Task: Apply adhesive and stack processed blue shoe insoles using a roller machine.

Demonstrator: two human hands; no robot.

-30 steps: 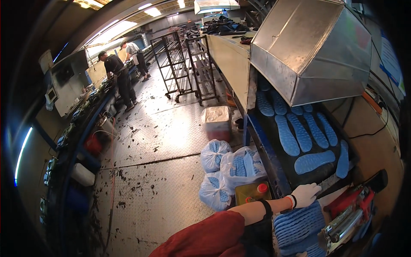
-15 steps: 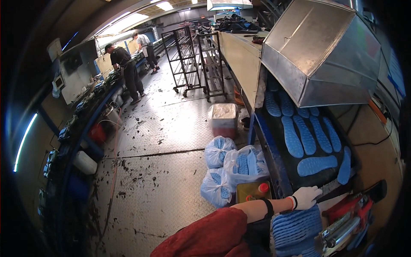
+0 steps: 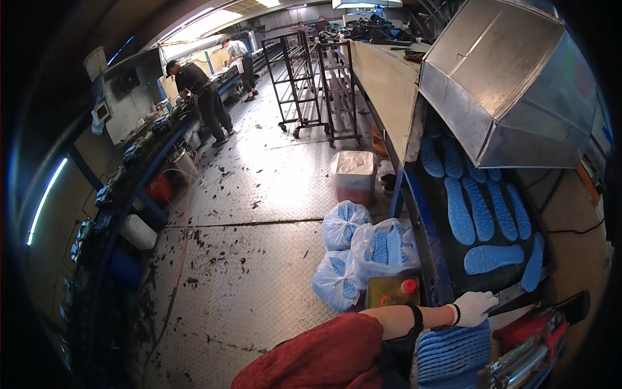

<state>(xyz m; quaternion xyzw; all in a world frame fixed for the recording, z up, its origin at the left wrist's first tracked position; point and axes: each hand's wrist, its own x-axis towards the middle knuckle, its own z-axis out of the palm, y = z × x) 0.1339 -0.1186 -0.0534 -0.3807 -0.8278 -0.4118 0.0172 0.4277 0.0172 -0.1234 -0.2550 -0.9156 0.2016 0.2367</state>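
My left hand (image 3: 475, 308), in a white knit glove with an orange cuff edge, reaches right from a red sleeve. Its fingers point toward a grey metal strip (image 3: 518, 295) at the near end of the dark conveyor belt (image 3: 446, 243). They look stretched out, with nothing visible in them. Just below the hand stands a stack of blue insoles (image 3: 453, 356). On the belt lie several blue dimpled insoles, one crosswise insole (image 3: 494, 258) nearest the hand. My right hand is out of view.
A metal hood (image 3: 499, 84) covers the belt's far part. A red and silver tool (image 3: 528, 347) lies right of the stack. Bags of insoles (image 3: 338, 279), a yellowish canister (image 3: 382, 288) and a tub (image 3: 353, 178) stand on the floor. Rack trolleys (image 3: 298, 84) and two people (image 3: 202, 97) are farther off.
The whole view has shifted, so the scene sits farther right in it. My left hand stays near the metal strip and the insole stack. The insoles keep their arrangement.
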